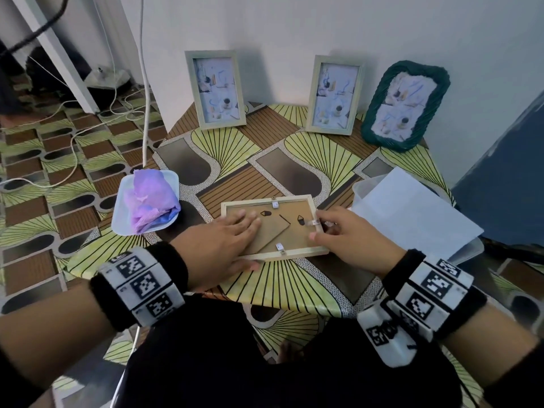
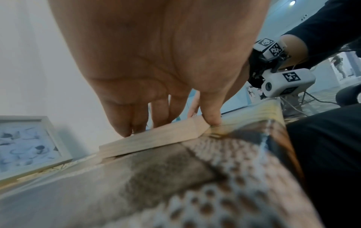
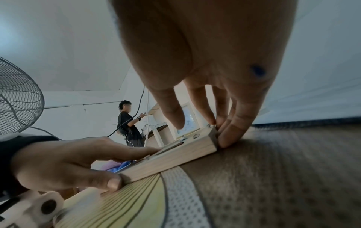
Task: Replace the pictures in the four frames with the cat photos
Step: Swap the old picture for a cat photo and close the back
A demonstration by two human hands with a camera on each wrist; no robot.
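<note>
Two hands on one face-down frame (image 1: 273, 228), left hand (image 1: 223, 240) fingers flat, right hand (image 1: 344, 234) fingers pinching its edge, three frames upright behind.

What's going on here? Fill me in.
A person has a wooden picture frame lying face down on the patterned table. The left hand presses flat on its backing board while the right hand works a metal retaining tab at the frame's right edge. Three other frames stand against the wall, old pictures in place.

Face-down pale wooden picture frame (image 1: 273, 228): front picture hidden against the patterned table (image 1: 294, 278); left part of backing covered by flat left hand (image 1: 223, 240). At 3 o'clock, small metal tab (image 1: 314, 222) under right fingertips (image 1: 319, 214), grip too small to tell. Translucent plastic container (image 1: 365, 189) mostly behind white sheet (image 1: 412, 213).
</note>
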